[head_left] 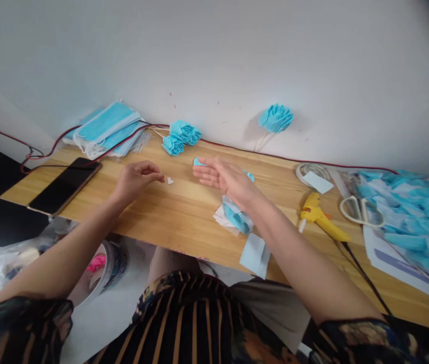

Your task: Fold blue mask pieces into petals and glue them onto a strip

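My left hand is over the left half of the table, thumb and fingertips pinched together. Just right of those fingertips is a small white scrap; I cannot tell whether they touch it or hold something else. My right hand is open, its fingers stretched out to the left and nothing gripped. Behind its fingertips a bit of blue material shows, partly hidden, and another blue piece peeks out past the hand. Below the wrist lie crumpled blue and white pieces.
Blue face masks, a phone and blue fabric flowers are at left. One flower leans on the wall. A yellow glue gun, scissors and a blue petal pile occupy the right. A cable runs along the back.
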`<state>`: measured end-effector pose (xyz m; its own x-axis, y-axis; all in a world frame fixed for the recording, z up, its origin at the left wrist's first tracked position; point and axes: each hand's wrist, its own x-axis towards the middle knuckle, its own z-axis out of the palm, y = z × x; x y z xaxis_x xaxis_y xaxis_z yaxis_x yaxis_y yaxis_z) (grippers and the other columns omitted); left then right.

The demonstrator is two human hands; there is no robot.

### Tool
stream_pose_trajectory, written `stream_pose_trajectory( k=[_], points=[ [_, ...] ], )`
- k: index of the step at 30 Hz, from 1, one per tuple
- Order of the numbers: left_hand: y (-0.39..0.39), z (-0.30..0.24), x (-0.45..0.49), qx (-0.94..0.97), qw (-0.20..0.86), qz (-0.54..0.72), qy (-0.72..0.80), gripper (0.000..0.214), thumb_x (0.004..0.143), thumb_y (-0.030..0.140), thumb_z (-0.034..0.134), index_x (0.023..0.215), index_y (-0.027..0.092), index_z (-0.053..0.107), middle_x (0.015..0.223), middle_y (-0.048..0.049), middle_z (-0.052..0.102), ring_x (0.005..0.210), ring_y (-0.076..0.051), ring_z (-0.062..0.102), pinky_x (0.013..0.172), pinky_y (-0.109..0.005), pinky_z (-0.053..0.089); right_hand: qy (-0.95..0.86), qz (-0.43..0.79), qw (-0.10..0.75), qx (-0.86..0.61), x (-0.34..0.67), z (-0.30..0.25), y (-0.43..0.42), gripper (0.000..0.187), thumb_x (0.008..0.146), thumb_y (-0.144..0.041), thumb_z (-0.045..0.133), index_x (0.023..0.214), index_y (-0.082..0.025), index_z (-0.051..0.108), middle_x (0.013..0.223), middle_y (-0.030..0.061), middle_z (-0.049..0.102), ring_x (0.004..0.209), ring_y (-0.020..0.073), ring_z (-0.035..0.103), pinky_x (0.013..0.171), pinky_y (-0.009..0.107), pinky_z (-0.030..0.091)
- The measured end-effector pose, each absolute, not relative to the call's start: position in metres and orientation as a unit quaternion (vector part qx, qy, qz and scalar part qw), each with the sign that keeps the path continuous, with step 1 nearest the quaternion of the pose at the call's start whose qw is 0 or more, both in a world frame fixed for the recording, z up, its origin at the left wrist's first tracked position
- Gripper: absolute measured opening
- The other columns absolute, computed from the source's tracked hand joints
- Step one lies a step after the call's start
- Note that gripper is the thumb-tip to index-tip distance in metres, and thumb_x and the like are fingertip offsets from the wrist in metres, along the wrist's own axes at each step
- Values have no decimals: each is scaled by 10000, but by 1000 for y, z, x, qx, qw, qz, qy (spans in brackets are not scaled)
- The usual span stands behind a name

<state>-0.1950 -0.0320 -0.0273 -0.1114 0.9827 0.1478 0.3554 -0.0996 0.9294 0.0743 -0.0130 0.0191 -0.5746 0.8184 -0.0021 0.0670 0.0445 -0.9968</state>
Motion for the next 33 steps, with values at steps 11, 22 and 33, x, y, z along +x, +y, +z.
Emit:
stream_pose_trajectory(
  k=[11, 22, 33],
  points=[
    [-27, -38, -214, 603, 300, 447, 589, 561, 832, 341, 631, 1362, 197, 517, 1222, -147, 734, 1149, -281, 674, 1039, -476, 451, -512, 677, 372, -376, 115, 27, -21, 561, 1039, -561, 285, 1249, -168, 626, 1257, 164, 727, 1103, 224, 733, 1010, 432, 569],
    [-61, -17, -172, 547, 415, 508, 520, 427, 801, 250, 643, 1221, 209, 703, 1182, -89, 743, 1082, -231, 672, 1051, -413, 453, -591, 638, 328, -369, 85, 6, -16, 305, 985, -320, 547, 1241, -191, 649, 1212, 127, 747, 1068, 206, 737, 969, 418, 594],
    [-74, 5, -153, 459, 583, 500, 446, 256, 781, 211, 651, 976, 187, 815, 726, -49, 673, 720, -168, 586, 732, -320, 474, -859, 221, 278, -368, 34, 25, -17, 238, 943, -436, 621, 957, -202, 664, 897, 50, 750, 822, 187, 678, 730, 314, 480]
  ],
)
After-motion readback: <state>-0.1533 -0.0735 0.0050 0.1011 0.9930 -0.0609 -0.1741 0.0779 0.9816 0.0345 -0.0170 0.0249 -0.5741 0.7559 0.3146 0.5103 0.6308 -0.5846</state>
